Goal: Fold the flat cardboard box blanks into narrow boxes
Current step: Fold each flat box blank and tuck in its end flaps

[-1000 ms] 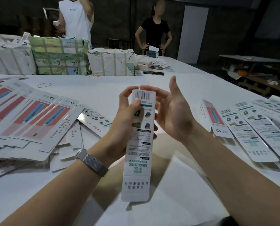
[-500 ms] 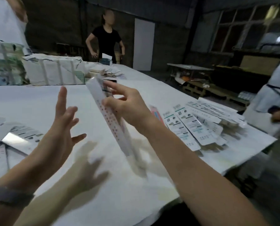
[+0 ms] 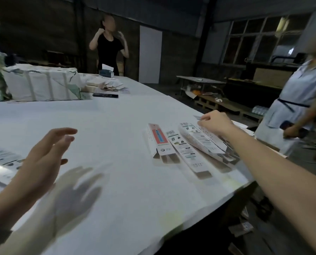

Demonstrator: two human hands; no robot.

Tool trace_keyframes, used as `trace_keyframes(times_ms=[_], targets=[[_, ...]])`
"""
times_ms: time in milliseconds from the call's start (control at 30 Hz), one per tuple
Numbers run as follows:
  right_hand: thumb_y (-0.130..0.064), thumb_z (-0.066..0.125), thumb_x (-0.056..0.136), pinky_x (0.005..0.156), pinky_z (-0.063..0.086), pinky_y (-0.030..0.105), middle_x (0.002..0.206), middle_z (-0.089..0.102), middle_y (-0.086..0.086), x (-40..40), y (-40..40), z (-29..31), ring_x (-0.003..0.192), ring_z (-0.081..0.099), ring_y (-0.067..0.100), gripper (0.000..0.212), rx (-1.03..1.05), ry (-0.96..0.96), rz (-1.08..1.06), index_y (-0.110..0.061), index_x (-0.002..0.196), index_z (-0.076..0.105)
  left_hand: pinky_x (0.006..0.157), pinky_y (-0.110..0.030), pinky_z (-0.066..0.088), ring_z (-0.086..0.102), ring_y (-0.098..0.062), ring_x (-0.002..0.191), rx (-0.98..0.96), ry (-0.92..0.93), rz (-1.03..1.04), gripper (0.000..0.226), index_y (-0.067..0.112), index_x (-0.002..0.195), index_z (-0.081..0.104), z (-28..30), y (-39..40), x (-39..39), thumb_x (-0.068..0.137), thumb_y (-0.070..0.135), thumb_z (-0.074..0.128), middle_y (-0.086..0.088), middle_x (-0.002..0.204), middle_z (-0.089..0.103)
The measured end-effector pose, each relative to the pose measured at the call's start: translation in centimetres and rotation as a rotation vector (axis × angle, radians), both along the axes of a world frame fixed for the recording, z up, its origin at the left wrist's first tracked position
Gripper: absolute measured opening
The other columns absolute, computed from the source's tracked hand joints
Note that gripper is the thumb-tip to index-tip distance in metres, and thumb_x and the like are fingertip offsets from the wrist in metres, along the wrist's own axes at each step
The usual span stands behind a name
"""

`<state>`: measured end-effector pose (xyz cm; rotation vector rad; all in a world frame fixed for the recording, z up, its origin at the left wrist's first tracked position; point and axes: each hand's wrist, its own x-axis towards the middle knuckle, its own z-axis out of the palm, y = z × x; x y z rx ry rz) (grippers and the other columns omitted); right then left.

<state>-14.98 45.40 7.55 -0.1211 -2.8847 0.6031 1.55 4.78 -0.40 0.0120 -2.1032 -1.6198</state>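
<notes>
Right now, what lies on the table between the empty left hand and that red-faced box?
Nothing: in the head view only bare white table stretches from the left hand to the red-faced box.

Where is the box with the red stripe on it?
In the head view, the red-striped box lies on the white table, right of centre. It is the leftmost of the row of folded boxes, next to a white box with a barcode.

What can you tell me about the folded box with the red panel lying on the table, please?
The folded box with the red panel is a narrow white cardboard sleeve, its red face showing a blue strip. It lies flat on the white table, leftmost of the row of boxes, its near end open. Neither hand touches it; whether it touches the neighbouring box is unclear.
</notes>
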Motion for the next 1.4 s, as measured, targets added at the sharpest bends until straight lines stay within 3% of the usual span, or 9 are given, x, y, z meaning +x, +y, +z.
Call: trace_keyframes(times_ms=[133, 233, 333, 433, 700, 933, 1100, 1200, 1400], targets=[[-0.042, 0.059, 0.093, 0.094, 0.044, 0.036, 0.128, 0.064, -0.003, 1.0, -4.5, 0.4, 0.119, 0.057, 0.021, 0.036, 0.041, 0.240, 0.117, -0.025, 0.124, 0.068, 0.089, -0.043, 0.043, 0.060, -0.017, 0.104, -0.330, -0.066, 0.133, 0.012, 0.050, 0.100, 0.062, -0.1, -0.4, 0.3, 0.090, 0.047, 0.057, 0.015, 0.109, 0.066], [-0.037, 0.061, 0.094, 0.088, 0.048, 0.031, 0.102, 0.070, -0.011, 3.5, -10.6, 0.4, 0.098, 0.062, 0.010, 0.021, -0.231, 0.239, 0.371, -0.026, 0.104, 0.075, 0.092, -0.045, 0.043, 0.056, -0.036, 0.107, -0.619, -0.210, 0.241, 0.022, 0.029, 0.117, 0.063, -0.2, -1.0, 0.2, 0.097, 0.022, 0.058, -0.010, 0.121, 0.063], [-0.034, 0.060, 0.095, 0.075, 0.049, 0.027, 0.086, 0.070, -0.009, 6.8, -17.2, -0.2, 0.080, 0.062, 0.009, 0.020, -0.653, 0.064, 0.573, -0.022, 0.089, 0.075, 0.107, -0.055, 0.037, 0.043, -0.043, 0.129, -0.864, -0.517, 0.378, 0.041, 0.035, 0.139, 0.048, 0.0, -1.5, 0.7, 0.099, 0.043, 0.047, -0.012, 0.142, 0.049], [-0.034, 0.055, 0.099, 0.065, 0.049, 0.022, 0.080, 0.069, -0.008, 9.3, -23.0, -1.1, 0.073, 0.062, 0.008, 0.025, -0.824, -0.076, 0.724, -0.023, 0.084, 0.073, 0.108, -0.067, 0.026, 0.028, -0.047, 0.138, -0.992, -0.709, 0.425, 0.046, 0.041, 0.140, 0.034, 0.1, -2.3, 1.7, 0.098, 0.060, 0.038, -0.008, 0.147, 0.038], [-0.020, 0.057, 0.099, 0.067, 0.047, 0.024, 0.073, 0.067, -0.007, 10.6, -29.2, -5.9, 0.071, 0.059, 0.008, 0.022, -0.865, -0.122, 0.874, -0.022, 0.085, 0.073, 0.094, -0.051, 0.047, 0.045, -0.047, 0.118, -0.939, -0.661, 0.405, 0.044, 0.020, 0.127, 0.037, 0.2, -3.2, 1.3, 0.097, 0.050, 0.050, -0.012, 0.129, 0.044], [-0.015, 0.057, 0.098, 0.063, 0.048, 0.022, 0.067, 0.065, -0.010, 9.4, -28.1, -6.8, 0.068, 0.058, 0.008, 0.024, -0.909, -0.102, 0.847, -0.021, 0.084, 0.074, 0.087, -0.045, 0.042, 0.039, -0.037, 0.118, -0.928, -0.605, 0.488, 0.036, 0.018, 0.114, 0.048, -0.5, -3.9, 0.2, 0.095, 0.047, 0.058, -0.010, 0.125, 0.045], [-0.014, 0.057, 0.097, 0.061, 0.048, 0.020, 0.068, 0.063, -0.010, 9.5, -28.0, -6.8, 0.067, 0.057, 0.007, 0.022, -0.934, -0.097, 0.839, -0.020, 0.085, 0.075, 0.081, -0.035, 0.032, 0.026, -0.032, 0.121, -0.637, -0.402, 0.414, 0.055, 0.034, 0.113, 0.040, -0.8, -3.9, -0.3, 0.073, 0.028, 0.078, -0.002, 0.134, 0.024], [-0.015, 0.059, 0.096, 0.062, 0.049, 0.021, 0.073, 0.063, -0.010, 9.3, -27.8, -6.7, 0.068, 0.057, 0.006, 0.018, -0.961, -0.093, 0.802, -0.021, 0.089, 0.074, 0.080, -0.032, 0.043, 0.028, -0.031, 0.125, -0.451, -0.301, 0.397, 0.077, 0.051, 0.110, 0.032, -0.5, -3.5, -0.2, 0.068, 0.011, 0.083, 0.012, 0.136, 0.013], [-0.025, 0.061, 0.096, 0.067, 0.049, 0.024, 0.100, 0.060, -0.006, 8.5, -27.5, -7.0, 0.077, 0.060, 0.007, 0.011, -0.956, -0.160, 0.736, -0.033, 0.103, 0.065, 0.050, -0.019, 0.054, 0.053, -0.020, 0.106, -0.136, -0.107, 0.405, 0.083, 0.050, 0.118, 0.040, 0.5, -3.8, 0.1, 0.071, -0.014, 0.064, 0.004, 0.126, 0.028]])
